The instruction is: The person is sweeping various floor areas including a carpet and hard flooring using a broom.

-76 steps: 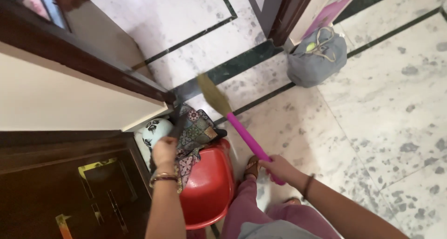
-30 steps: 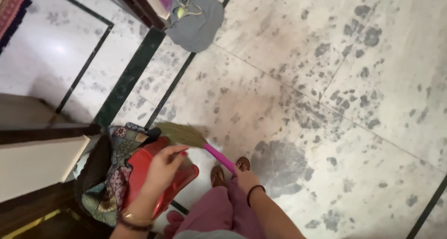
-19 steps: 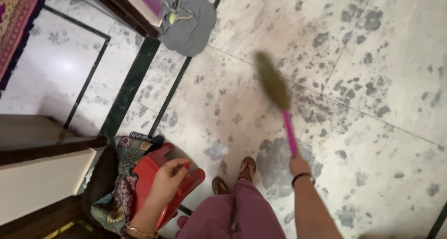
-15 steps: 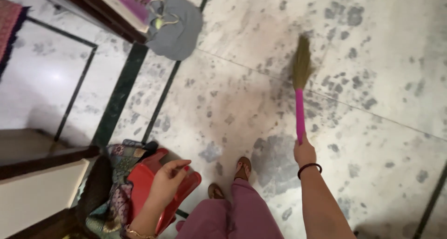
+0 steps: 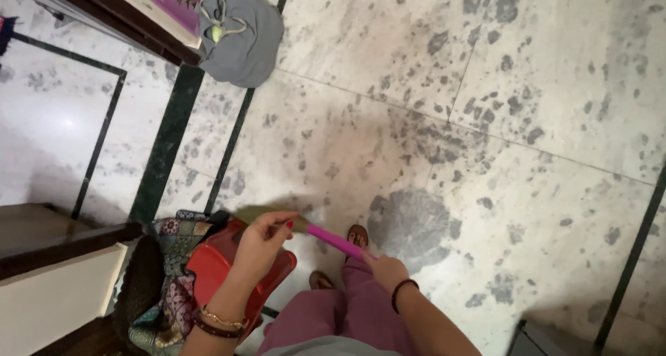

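Observation:
My right hand (image 5: 386,271) grips the pink handle of a grass broom (image 5: 331,239). Its bristles (image 5: 260,214) lie low on the marble floor beside a red plastic stool (image 5: 211,266). My left hand (image 5: 262,241) rests on the tilted stool's upper edge, fingers curled over it. A patterned cloth bag (image 5: 173,287) leans against the stool on its left. My sandalled feet (image 5: 357,235) and pink trousers show below.
A grey drawstring bag (image 5: 243,33) lies at a dark wooden door frame (image 5: 132,24) at the top. A cream and dark wood cabinet (image 5: 52,290) stands at lower left. Dark green inlay strips (image 5: 166,144) cross the speckled marble floor (image 5: 485,120).
The broom was swung out to the right half a second ago; it has come back left, its bristles now by the red stool. My left hand stays on the stool.

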